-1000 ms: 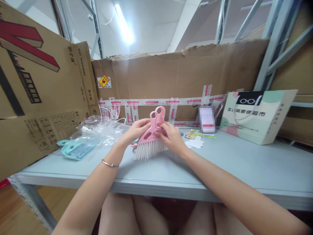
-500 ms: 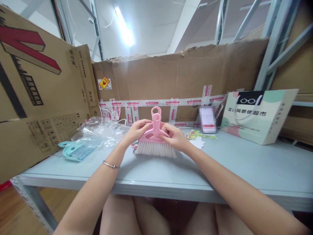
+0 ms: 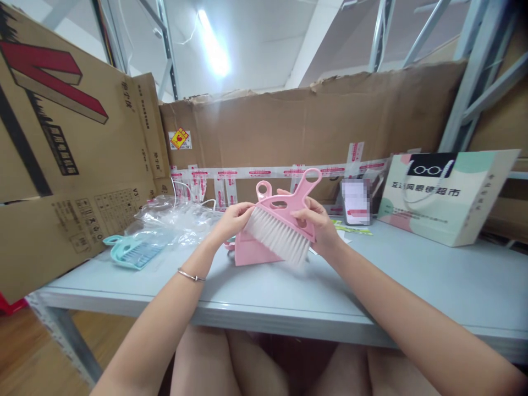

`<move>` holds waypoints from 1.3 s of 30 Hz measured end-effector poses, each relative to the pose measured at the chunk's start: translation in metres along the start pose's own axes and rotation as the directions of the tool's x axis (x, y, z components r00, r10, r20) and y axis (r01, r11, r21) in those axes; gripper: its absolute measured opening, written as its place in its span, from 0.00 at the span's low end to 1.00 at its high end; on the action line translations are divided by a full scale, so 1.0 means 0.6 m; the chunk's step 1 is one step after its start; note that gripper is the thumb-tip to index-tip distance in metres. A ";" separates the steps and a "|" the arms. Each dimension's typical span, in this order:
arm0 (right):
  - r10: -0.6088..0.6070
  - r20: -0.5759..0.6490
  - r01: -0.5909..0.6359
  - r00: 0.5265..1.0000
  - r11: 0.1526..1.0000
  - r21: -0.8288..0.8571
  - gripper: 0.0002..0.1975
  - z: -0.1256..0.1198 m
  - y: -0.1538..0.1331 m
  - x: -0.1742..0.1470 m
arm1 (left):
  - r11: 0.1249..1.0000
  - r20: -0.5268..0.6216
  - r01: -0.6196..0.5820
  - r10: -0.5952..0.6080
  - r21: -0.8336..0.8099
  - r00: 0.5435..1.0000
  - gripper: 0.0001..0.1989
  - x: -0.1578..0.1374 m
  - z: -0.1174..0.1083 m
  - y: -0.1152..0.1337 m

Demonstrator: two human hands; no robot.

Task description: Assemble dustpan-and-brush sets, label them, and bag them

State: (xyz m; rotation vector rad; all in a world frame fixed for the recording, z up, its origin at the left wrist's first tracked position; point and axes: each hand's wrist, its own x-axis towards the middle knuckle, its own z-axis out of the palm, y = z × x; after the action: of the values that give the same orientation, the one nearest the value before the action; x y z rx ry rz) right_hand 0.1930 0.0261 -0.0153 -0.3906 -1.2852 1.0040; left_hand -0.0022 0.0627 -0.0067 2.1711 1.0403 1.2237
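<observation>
My right hand (image 3: 319,223) is closed around a pink hand brush (image 3: 284,212) with white bristles. The brush is tilted, its ring handle up to the right and its bristles pointing down. Behind it stands a pink dustpan (image 3: 251,250), its own ring handle upward and its lower edge close to the tabletop. My left hand (image 3: 236,220) grips the dustpan at its left side; the fingers behind it are hidden. The brush covers much of the dustpan's middle and right.
A light blue brush and dustpan set (image 3: 134,252) lies at left beside clear plastic bags (image 3: 181,220). A phone (image 3: 357,203) leans at the back near green paper strips. A paper bag (image 3: 445,201) stands right. Cardboard boxes (image 3: 99,165) wall the grey table (image 3: 412,286).
My right hand has moved the brush off the dustpan's front, to the right, and tilted it. The dustpan behind now shows. My left hand stays at its left side.
</observation>
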 end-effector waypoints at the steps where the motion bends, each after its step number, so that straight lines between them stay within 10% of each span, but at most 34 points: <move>1: -0.050 -0.033 0.051 0.998 0.999 0.019 0.17 -0.001 -0.003 0.002 | 1.000 -0.011 0.003 -0.003 0.030 1.000 0.17 0.000 0.000 0.000; 7: -0.025 -0.266 0.069 0.964 0.985 0.157 0.12 -0.025 -0.017 0.016 | 0.992 -0.028 0.043 -0.040 0.117 0.999 0.18 -0.002 -0.001 -0.001; 13: 0.292 -0.293 -0.220 0.910 0.942 0.255 0.14 -0.049 -0.006 0.029 | 0.989 -0.031 0.068 -0.064 0.135 0.997 0.17 0.000 -0.001 -0.006; 18: 0.287 -0.280 -0.186 0.916 0.923 0.336 0.08 -0.052 -0.017 0.032 | 0.992 -0.037 0.078 -0.074 0.104 0.997 0.17 0.002 -0.002 -0.011; 26: 0.034 -0.102 -0.041 0.994 0.997 -0.069 0.10 -0.036 -0.019 0.023 | 0.990 -0.057 0.083 -0.077 0.118 0.995 0.16 0.001 -0.002 -0.011; 39: 0.223 -0.115 -0.250 0.968 0.858 -0.449 0.15 -0.019 -0.012 0.011 | 0.998 -0.031 0.042 -0.040 0.053 0.999 0.16 0.001 0.009 -0.004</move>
State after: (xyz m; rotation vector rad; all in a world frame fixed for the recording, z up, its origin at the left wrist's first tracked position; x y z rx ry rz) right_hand 0.2063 0.0305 -0.0091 -0.9599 -1.4429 0.8724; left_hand 0.0016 0.0644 -0.0105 2.1663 1.1368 1.2271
